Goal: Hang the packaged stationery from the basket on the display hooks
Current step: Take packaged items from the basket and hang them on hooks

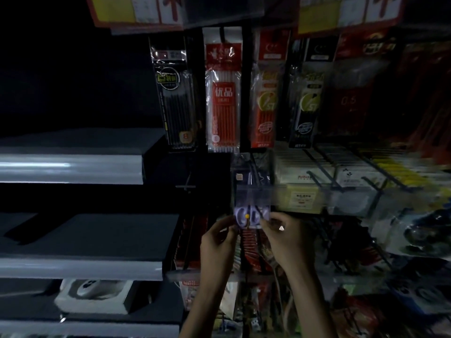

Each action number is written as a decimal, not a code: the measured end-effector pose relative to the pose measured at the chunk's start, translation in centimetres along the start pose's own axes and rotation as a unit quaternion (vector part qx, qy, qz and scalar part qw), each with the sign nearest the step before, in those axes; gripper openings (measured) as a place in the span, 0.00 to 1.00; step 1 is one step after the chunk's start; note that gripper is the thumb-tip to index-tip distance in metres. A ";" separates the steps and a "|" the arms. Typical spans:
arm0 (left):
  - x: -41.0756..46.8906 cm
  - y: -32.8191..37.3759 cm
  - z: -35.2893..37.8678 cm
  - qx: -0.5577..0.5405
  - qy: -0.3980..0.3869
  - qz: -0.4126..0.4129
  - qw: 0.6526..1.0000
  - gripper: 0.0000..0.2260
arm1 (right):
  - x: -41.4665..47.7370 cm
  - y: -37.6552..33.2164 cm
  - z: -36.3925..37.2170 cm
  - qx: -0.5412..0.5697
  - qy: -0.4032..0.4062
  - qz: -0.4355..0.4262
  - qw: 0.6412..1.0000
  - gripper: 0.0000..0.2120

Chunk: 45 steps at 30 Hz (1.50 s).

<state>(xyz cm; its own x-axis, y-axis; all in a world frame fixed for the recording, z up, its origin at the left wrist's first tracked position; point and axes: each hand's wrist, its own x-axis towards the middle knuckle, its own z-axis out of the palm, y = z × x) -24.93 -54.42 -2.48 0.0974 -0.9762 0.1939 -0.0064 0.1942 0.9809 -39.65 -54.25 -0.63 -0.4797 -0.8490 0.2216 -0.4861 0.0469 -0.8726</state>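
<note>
Packet [253, 212] of stationery held mid-scene, pinched at left edge by left hand [217, 242], at right edge by right hand [284, 240], fingers [228, 223] clamped on it; yellow-tipped hook [247, 216] right at its header. Red refill pack [223, 101] hung farther up.

Red pack [223, 93]: red and white stripes, white lettering. Left of it, black pack [177, 98]: yellow badge. Right of it, orange pack [266, 98]: yellow-green disc. Below it, violet pack [252, 215]: white ovals. Hook tip [247, 216]: yellow.
</note>
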 end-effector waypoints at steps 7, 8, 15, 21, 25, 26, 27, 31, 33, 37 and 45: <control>0.8 -1.2 0.6 0.024 -0.011 -0.020 0.999 0.13 | 0.5 0.8 0.8 0.008 -0.004 0.040 0.999 0.12; 0.9 -1.3 0.6 0.023 -0.014 -0.025 0.999 0.14 | 0.6 1.1 0.9 0.012 -0.005 0.037 0.999 0.14; 1.3 -1.7 1.2 0.012 -0.004 -0.023 1.000 0.13 | 1.3 0.7 1.1 -0.002 -0.037 0.018 0.999 0.04; 1.3 -2.2 0.8 0.011 -0.016 -0.026 0.999 0.18 | 1.3 0.8 1.0 -0.032 -0.072 0.023 0.997 0.04; 1.1 -2.6 0.6 -0.002 -0.035 -0.050 0.998 0.21 | 1.1 0.9 1.4 -0.029 -0.050 0.038 0.998 0.12; 0.9 -2.6 0.4 -0.004 -0.038 -0.055 0.998 0.21 | 1.0 1.0 1.5 -0.032 -0.040 0.044 0.998 0.13; 0.6 -2.7 0.3 -0.002 -0.042 -0.054 0.998 0.21 | 0.8 1.0 1.5 -0.036 -0.029 0.053 0.998 0.15; -1.3 -2.0 -0.6 0.007 -0.049 -0.039 0.998 0.17 | -0.3 1.1 1.1 -0.025 -0.002 0.063 0.998 0.17; -2.2 -1.6 -1.1 0.016 -0.047 -0.029 0.998 0.14 | -1.0 0.7 0.3 -0.009 -0.003 0.060 0.998 0.14; -4.5 -0.8 -2.2 0.013 -0.053 -0.022 0.998 0.09 | -3.2 0.4 -0.9 0.077 0.045 0.044 0.995 0.22; -13.0 1.5 -6.3 0.079 -0.203 -0.018 0.976 0.16 | -6.9 1.5 -0.9 0.455 -0.084 0.225 0.857 0.25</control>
<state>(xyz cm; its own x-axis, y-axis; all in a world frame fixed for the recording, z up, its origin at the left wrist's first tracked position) -19.93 -40.82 -3.63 -0.3012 -0.9464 0.1165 -0.1659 0.1724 0.9710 -37.70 -47.90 -3.05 -0.3190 -0.9203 -0.2262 0.5291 0.0251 -0.8482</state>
